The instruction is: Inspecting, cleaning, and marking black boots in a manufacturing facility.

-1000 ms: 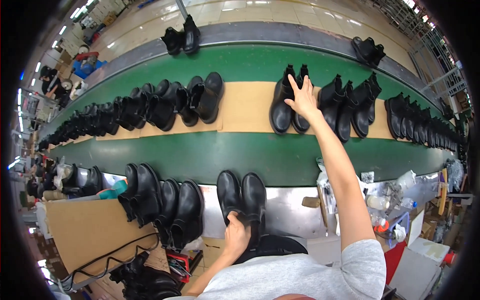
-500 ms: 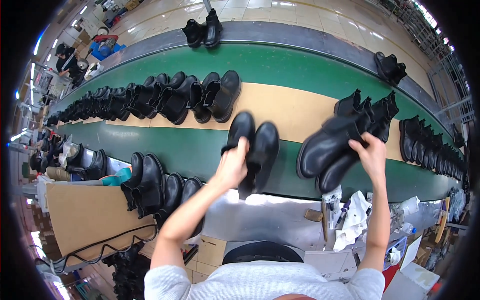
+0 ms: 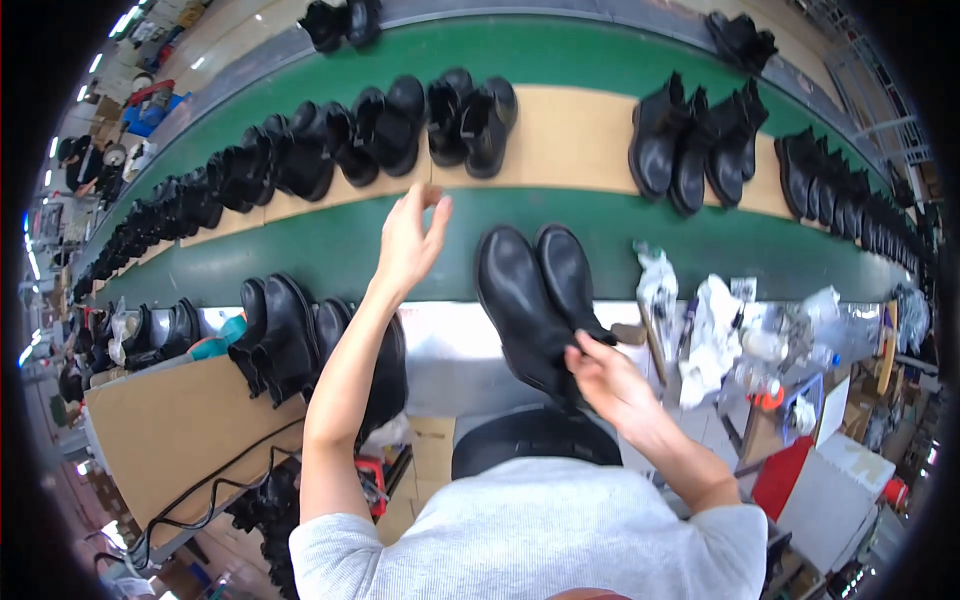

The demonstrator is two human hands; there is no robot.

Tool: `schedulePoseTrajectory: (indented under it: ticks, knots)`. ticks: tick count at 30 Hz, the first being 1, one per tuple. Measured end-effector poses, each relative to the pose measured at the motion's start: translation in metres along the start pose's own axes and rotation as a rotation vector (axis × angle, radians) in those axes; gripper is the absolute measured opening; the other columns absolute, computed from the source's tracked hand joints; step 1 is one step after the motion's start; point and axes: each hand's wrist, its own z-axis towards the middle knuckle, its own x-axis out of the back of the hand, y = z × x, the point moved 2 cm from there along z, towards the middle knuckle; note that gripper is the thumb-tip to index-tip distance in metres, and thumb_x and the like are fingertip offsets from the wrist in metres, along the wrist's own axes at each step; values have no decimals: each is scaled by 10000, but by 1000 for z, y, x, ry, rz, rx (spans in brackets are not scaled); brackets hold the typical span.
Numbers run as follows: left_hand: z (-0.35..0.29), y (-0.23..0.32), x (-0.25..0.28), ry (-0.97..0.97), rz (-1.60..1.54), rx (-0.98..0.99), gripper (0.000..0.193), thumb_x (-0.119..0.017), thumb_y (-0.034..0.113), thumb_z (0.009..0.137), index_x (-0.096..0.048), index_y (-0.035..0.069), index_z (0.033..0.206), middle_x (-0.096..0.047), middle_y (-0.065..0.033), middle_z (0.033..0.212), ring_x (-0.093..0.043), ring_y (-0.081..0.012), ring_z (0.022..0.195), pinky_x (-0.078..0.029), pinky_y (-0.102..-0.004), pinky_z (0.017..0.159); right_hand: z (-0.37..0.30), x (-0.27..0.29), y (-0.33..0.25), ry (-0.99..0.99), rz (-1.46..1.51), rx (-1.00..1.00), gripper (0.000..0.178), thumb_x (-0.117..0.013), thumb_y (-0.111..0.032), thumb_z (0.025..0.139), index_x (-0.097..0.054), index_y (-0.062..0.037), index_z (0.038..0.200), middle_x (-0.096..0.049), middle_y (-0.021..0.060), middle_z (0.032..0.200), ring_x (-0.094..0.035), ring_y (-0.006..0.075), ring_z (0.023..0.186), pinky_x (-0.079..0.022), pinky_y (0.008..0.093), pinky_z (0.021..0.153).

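Note:
My right hand [image 3: 612, 388] grips a pair of black ankle boots [image 3: 525, 290] by their shafts, close to my body. Their rounded toes point away from me over the green belt [image 3: 420, 215]. The fingers' far side is hidden behind the shafts. My left hand [image 3: 408, 242] is raised over the belt, thumb apart from the fingers, holding nothing. Just beyond it, a pair of black boots [image 3: 488, 130] stands upright on a cardboard strip [image 3: 575, 135], at the right end of a long row of similar boots [image 3: 305, 160].
More boots [image 3: 690, 150] stand at the right of the cardboard. Several boots [image 3: 285, 330] are at the left, by a cardboard panel [image 3: 170, 430]. A brush-like tool [image 3: 652, 340], white cloth [image 3: 712, 325] and bottles [image 3: 765, 345] lie on the right. Boots [image 3: 340, 22] also sit on the far ledge.
My left hand has let go of its boots and moved up and left; a pair now stands at the row's end. My right hand has brought its pair left and nearer me.

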Motion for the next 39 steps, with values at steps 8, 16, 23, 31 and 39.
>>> schedulePoseTrajectory:
  ticks: [8, 16, 23, 31, 39]
  knots:
    - [-180, -64, -64, -364, -585, 376, 560, -511, 341, 919, -373, 21, 1357, -424, -163, 1357, -429, -240, 1219, -330, -351, 1002, 5, 12, 8, -122, -969, 171, 257, -563, -265, 897, -622, -17, 929, -641, 63, 753, -627, 118, 603, -431, 193, 453]
    - [-191, -64, -79, -325, -890, 837, 741, -363, 626, 868, -473, 11, 1268, -580, -49, 1006, -524, -150, 898, -357, -311, 809, 99, 72, 49, 183, -1088, 397, 907, -373, -706, 826, -279, 14, 1370, -531, 183, 1223, -505, 289, 1151, -399, 405, 978]
    - [-176, 28, -22, -312, -1026, 632, 896, -108, 698, 872, -471, -21, 1263, -539, -39, 981, -514, -142, 874, -357, -329, 886, 91, 71, 42, -350, -420, -28, 683, -392, -593, 886, -503, -21, 1243, -581, 126, 1183, -563, 247, 1082, -415, 388, 985]
    - [-186, -37, -69, -196, -1364, 920, 657, -283, 557, 941, -476, 5, 1238, -568, -113, 1127, -521, -190, 1068, -375, -344, 967, 53, 46, 19, -165, -823, 557, 657, -327, -539, 942, -559, 33, 1166, -608, 43, 960, -504, 83, 722, -415, 258, 718]
    - [-195, 29, -97, -307, -1434, 544, 414, -475, 228, 942, -427, -9, 1279, -531, -143, 1194, -548, -200, 1052, -482, -317, 902, 32, 9, 23, -43, -1074, 810, 609, -328, -496, 962, -528, 8, 1238, -545, 10, 920, -379, 82, 681, -360, 214, 680]
